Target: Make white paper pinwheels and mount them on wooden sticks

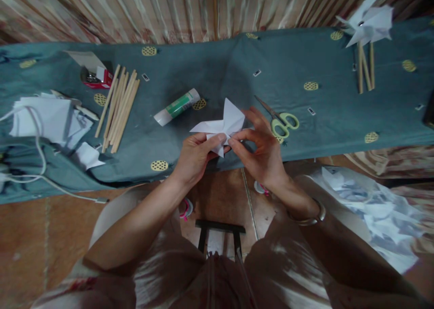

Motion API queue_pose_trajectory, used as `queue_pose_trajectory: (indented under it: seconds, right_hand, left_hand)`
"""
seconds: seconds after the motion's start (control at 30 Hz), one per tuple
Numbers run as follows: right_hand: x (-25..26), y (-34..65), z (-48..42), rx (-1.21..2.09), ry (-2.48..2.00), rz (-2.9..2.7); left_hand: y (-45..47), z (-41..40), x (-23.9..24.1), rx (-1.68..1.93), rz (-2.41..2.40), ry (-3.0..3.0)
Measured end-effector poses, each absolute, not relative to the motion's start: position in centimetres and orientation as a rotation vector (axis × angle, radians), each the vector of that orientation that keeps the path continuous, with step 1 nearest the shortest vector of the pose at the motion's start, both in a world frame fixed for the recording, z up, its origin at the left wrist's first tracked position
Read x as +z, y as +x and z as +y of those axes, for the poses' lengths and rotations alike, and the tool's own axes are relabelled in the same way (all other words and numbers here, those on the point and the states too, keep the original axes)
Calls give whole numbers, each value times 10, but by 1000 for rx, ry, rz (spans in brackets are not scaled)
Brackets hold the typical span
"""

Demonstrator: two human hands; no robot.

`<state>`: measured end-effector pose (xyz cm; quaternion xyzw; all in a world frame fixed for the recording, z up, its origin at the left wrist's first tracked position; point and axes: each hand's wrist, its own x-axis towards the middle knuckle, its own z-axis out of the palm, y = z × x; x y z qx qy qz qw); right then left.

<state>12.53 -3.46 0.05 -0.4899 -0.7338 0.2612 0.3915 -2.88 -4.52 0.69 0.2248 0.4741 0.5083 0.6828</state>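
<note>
A white paper pinwheel [232, 118] with folded, pointed blades is held above the near edge of the cloth-covered table. My left hand [195, 157] grips it from the left, thumb pressed on its middle and fingers underneath. From the right, my right hand [262, 151] pinches at the centre with thumb and index finger; whether something small sits in that pinch is too fine to see. Just right of this hand lie green-handled scissors [283, 123]. A glue stick [178, 106] with a green label rests on the cloth to the upper left.
Wooden sticks [121, 108] lie in a bundle at left, near a red box [98, 77] of small metal pieces and stacked white paper [42, 119]. A white cable [42, 164] crosses the left edge. Finished pinwheels [369, 22] on sticks lie far right. A plastic bag [376, 209] holds white paper pieces.
</note>
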Motion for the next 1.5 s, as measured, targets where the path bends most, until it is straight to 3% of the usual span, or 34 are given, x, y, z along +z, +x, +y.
queue_pose_trajectory:
  seconds: [0.77,1.5]
  right_hand:
    - [20,131,-34,615,-1189,-1820]
    - [4,98,-6,1334,-1196,-1210]
  left_hand:
    - [-41,-30,5,1220,1053,416]
    - [-49,-26,3,1285,1039,525]
